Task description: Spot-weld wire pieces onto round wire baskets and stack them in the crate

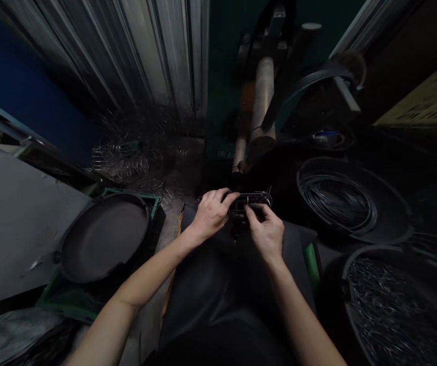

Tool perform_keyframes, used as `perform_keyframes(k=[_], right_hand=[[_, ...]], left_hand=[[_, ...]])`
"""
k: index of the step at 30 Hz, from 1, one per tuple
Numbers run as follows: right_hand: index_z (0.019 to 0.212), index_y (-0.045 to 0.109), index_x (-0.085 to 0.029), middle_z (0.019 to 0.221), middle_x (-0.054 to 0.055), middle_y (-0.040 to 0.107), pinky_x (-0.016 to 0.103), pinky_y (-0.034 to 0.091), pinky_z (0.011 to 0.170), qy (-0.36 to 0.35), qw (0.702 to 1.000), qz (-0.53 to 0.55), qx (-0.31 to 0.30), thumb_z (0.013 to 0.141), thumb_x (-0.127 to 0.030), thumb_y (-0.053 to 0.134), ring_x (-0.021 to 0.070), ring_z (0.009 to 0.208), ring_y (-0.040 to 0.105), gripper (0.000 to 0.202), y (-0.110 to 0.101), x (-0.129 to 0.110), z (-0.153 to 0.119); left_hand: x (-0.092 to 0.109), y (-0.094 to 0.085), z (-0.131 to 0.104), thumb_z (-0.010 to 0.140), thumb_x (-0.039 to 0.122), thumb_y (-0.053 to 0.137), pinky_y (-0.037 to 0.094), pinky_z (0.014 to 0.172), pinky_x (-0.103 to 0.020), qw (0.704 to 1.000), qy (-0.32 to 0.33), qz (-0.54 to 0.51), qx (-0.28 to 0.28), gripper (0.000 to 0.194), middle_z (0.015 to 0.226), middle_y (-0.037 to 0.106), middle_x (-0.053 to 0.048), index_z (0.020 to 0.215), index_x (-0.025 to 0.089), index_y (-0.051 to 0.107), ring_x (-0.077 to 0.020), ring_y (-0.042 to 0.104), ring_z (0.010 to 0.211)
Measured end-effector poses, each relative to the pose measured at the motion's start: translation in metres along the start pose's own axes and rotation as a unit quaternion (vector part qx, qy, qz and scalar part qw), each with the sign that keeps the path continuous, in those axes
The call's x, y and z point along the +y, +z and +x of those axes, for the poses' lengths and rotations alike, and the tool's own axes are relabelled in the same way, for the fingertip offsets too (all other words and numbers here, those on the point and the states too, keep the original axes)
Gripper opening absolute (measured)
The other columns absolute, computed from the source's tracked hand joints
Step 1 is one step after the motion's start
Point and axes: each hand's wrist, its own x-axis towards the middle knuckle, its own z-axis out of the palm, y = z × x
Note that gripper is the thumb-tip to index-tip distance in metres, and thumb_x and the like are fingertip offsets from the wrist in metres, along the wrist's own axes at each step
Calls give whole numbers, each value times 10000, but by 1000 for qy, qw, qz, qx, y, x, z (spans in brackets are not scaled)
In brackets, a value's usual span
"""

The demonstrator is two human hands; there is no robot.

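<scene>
A small metal wire frame [256, 195] with rounded ends is between my two hands, over the dark apron [218, 290] on my lap. My left hand [215, 211] grips its left part, fingers curled and the thumb along the top wire. At its lower right side my right hand [267, 229] pinches it between thumb and fingers. Whether a smaller piece is also in the right fingers is hidden. Beyond the hands stands a machine with a thick metal cylinder arm [264, 96] and a thinner one below it.
To the right, one black tub [397, 223] holds coiled wire rings and another tub [350, 274] many small metal pieces. On the left a round black basin [106, 236] rests on a green crate [63, 297]. Loose wire frames [126, 160] lie piled by the corrugated wall [145, 51].
</scene>
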Motion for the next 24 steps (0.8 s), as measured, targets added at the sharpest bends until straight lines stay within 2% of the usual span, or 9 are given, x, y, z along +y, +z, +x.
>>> perform_keyframes(k=[4,8,15,20,24], right_hand=[[846,663,-175,716,35,681,295,517,592,46,995,81,-35,704,-500,679,187,638,638,354,-4,-1,6],[794,660,-172,659,25,659,281,495,555,73,994,58,-50,688,-480,702,170,583,604,328,-4,2,11],[778,658,-179,692,17,659,259,450,599,2,999,-27,35,745,-478,636,145,604,576,302,5,-1,6],[789,667,-177,711,27,668,262,449,611,14,998,-44,48,741,-484,634,148,609,579,312,2,-5,8],[818,674,-177,747,33,680,271,465,649,-5,998,-44,40,748,-477,632,155,638,593,310,2,-2,9]], left_hand=[[-3,2,0,768,76,504,439,945,-393,1000,19,10,13,552,1253,522,-111,1305,190,441,-244,512,1132],[-3,4,0,767,68,491,437,943,-395,1000,19,3,5,554,1260,520,-118,1306,184,444,-243,511,1131],[-3,5,1,799,89,482,432,960,-401,1000,24,-4,6,507,1258,528,-126,1299,172,457,-244,509,1144],[-5,6,3,809,91,481,432,959,-404,999,33,10,8,491,1258,530,-128,1294,164,472,-251,516,1134],[-5,5,4,807,73,468,428,963,-416,1000,28,7,6,509,1265,526,-129,1305,179,461,-249,505,1159]])
